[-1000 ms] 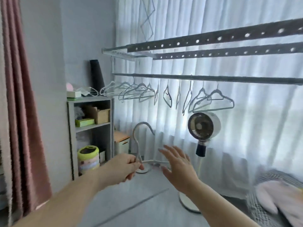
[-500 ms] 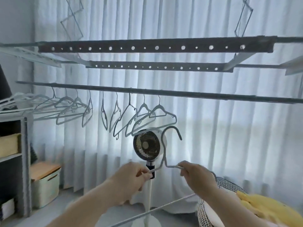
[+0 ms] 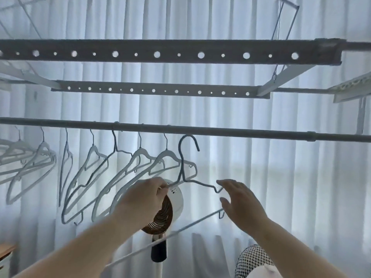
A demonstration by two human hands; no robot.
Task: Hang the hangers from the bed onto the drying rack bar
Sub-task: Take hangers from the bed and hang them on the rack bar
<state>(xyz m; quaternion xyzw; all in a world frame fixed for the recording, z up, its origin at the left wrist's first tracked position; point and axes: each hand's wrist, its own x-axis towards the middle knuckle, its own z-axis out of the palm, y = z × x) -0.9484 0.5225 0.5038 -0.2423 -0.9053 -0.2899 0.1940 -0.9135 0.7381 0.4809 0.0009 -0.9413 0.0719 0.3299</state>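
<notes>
A grey wire hanger point(image 3: 183, 163) is held up in the middle of the view, its hook just below the drying rack bar point(image 3: 241, 133) and not over it. My left hand point(image 3: 143, 199) pinches the hanger's left shoulder. My right hand point(image 3: 239, 199) has straight, spread fingers, with the fingertips touching the hanger's right shoulder notch. Several white hangers point(image 3: 138, 167) hang on the bar to the left of the held hanger.
Two perforated rack rails point(image 3: 180, 54) run across above the bar. A standing fan point(image 3: 168, 209) is behind my left hand, in front of white curtains. A checkered fabric item point(image 3: 253, 259) lies at the bottom right. The bar's right stretch carries no hangers.
Both hands have raised the hanger, so its hook has come up close under the bar. My right hand has loosened from a grip to spread fingers. The view has tilted upward.
</notes>
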